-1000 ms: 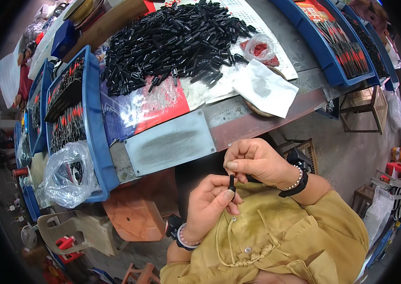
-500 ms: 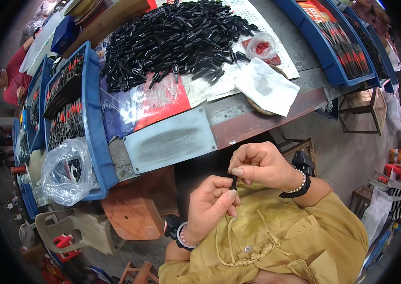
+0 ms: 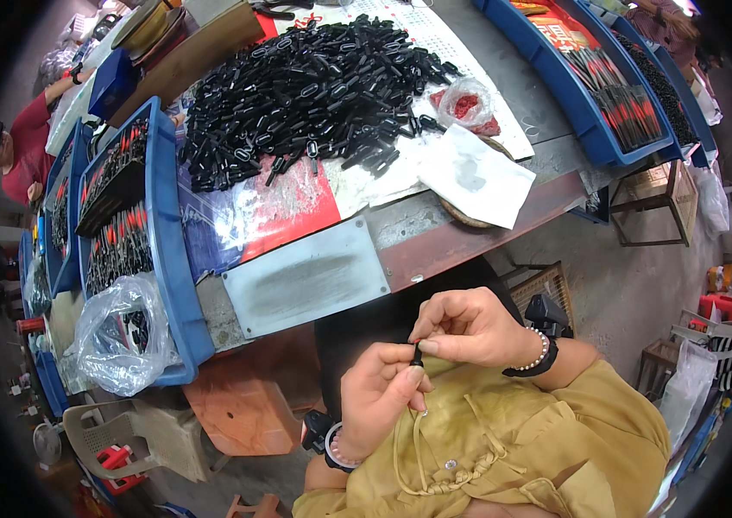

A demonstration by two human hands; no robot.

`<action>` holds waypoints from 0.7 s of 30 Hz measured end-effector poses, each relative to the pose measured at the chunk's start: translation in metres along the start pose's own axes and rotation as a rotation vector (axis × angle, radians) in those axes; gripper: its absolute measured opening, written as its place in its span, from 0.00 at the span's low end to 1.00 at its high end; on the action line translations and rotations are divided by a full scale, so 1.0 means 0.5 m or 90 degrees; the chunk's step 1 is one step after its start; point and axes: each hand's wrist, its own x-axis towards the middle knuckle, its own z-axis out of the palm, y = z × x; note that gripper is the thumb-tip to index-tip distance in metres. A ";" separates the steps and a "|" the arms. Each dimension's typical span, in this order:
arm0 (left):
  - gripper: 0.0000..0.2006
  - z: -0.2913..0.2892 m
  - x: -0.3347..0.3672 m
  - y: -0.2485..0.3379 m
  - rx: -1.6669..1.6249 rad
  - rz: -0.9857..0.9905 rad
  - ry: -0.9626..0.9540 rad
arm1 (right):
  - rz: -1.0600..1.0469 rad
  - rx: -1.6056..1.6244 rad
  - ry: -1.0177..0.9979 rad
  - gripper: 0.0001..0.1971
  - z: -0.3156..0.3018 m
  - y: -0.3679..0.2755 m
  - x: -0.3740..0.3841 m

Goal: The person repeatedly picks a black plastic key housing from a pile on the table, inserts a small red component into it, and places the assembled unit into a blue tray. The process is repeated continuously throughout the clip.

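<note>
Apparently one small black piece (image 3: 417, 356) is midway through handling: the left hand (image 3: 377, 390) pinches it, and the right hand (image 3: 472, 330) meets its upper end, though whether those fingertips grip it I cannot tell. Nothing shows it finished, and a large pile (image 3: 297, 104) of loose black pieces lies at eleven o'clock. The table's edge (image 3: 491, 238) runs near at one o'clock, apart from both hands; floor (image 3: 595, 281) opens at two o'clock.
</note>
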 end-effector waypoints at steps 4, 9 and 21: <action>0.11 -0.006 -0.005 0.000 -0.011 -0.014 -0.018 | -0.061 -0.007 -0.005 0.05 0.001 0.012 -0.002; 0.13 0.011 -0.007 -0.003 -0.031 0.017 0.010 | -0.223 -0.141 -0.016 0.04 0.001 0.026 0.001; 0.19 0.021 0.000 -0.010 0.013 0.117 -0.010 | -0.384 -0.150 0.084 0.08 0.029 0.056 0.000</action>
